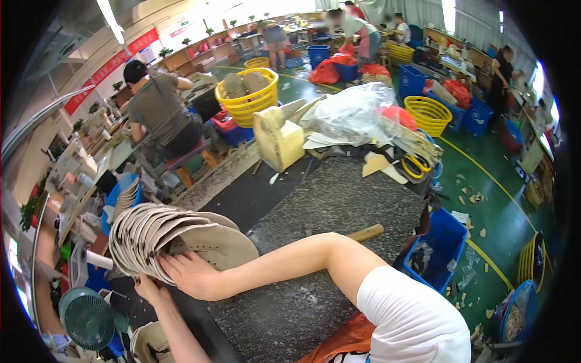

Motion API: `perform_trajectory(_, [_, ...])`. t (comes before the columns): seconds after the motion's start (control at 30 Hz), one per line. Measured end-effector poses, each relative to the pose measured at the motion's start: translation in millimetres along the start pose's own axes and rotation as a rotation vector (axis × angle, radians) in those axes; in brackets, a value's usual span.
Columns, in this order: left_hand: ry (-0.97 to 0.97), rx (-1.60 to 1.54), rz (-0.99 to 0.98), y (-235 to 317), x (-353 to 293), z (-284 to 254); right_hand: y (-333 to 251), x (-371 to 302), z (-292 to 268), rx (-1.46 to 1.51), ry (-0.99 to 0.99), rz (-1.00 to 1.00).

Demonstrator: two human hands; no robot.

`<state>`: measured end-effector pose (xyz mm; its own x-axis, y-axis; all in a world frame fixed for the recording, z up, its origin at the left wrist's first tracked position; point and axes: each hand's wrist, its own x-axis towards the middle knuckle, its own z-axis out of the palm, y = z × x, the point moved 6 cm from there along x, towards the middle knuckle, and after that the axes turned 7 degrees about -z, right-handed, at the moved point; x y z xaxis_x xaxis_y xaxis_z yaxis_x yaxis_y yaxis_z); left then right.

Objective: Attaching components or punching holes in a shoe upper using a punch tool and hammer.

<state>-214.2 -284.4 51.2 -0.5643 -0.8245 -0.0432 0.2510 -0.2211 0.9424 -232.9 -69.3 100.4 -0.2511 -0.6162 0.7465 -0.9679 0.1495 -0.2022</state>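
Observation:
A nested stack of beige cap-shaped pieces [142, 233] lies on its side at the left of the dark worktable, rims toward me. The front piece [227, 242] shows a row of small dark holes. My right hand [196, 275] reaches across and grips the rim at the stack's front end, its fingers inside the opening and its thumb hidden. Just below, my left hand [151, 290] pinches the lower edge of the same stack, fingertips partly hidden. Near my left forearm sits another beige piece [148, 339].
Behind my right forearm a wooden handle [366, 233] lies on the speckled slab [290, 327]. Yellow-handled scissors [416, 166], plastic wrap [357, 106] and a yellowish block [281, 145] lie toward the back. A blue bin [445, 242] stands right, a green fan [88, 320] left. Several people work beyond.

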Motion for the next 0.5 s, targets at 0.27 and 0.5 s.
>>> perform_trajectory(0.27, [-0.179, 0.082, -0.124, -117, -20, 101, 61, -85, -39, -0.033, -0.068, 0.149])
perform_trajectory(0.5, [-0.257, 0.491, -0.140, -79, -56, 20, 61, -94, -171, -0.427, 0.060, 0.021])
